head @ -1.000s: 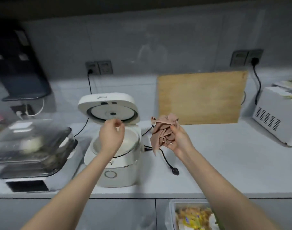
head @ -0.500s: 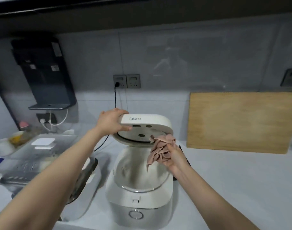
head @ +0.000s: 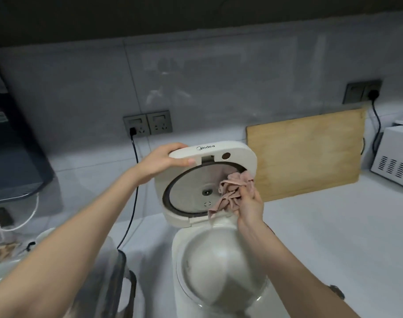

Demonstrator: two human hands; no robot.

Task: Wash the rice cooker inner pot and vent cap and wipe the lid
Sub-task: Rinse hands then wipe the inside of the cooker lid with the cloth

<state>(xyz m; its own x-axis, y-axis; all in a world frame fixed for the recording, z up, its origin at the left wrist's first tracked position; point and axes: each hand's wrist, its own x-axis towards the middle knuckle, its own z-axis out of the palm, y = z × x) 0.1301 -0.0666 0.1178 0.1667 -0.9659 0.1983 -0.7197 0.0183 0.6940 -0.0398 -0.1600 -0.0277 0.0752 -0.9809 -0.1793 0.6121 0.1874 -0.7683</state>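
**While the left hand (head: 163,161) steadies the open lid (head: 241,152), the right hand (head: 251,203) presses a pink cloth (head: 232,191) to its underside**

Because the lid stands raised on its hinge at the far side of the rice cooker body (head: 179,239), its underside faces the near side. It is a white rounded square, about as wide as it is tall. A grey round inner plate (head: 191,187) ringed by a dark gasket fills most of it, with a small dark vent fitting (head: 206,192) at the plate's centre. The edge printed "Midea" points up, and the hinged edge is at the bottom.

The left hand grips the lid's top left corner, thumb lying on the inner face and fingers wrapped behind. The right hand has its fingers curled round the bunched cloth, which touches the right part of the inner plate and hangs down over the lid's lower rim. The two hands are apart, one on each side of the lid.

Below the lid, the pale inner pot (head: 218,267) sits in the cooker body on the white countertop (head: 333,237). A wooden cutting board (head: 310,152) leans against the wall just right of the lid.
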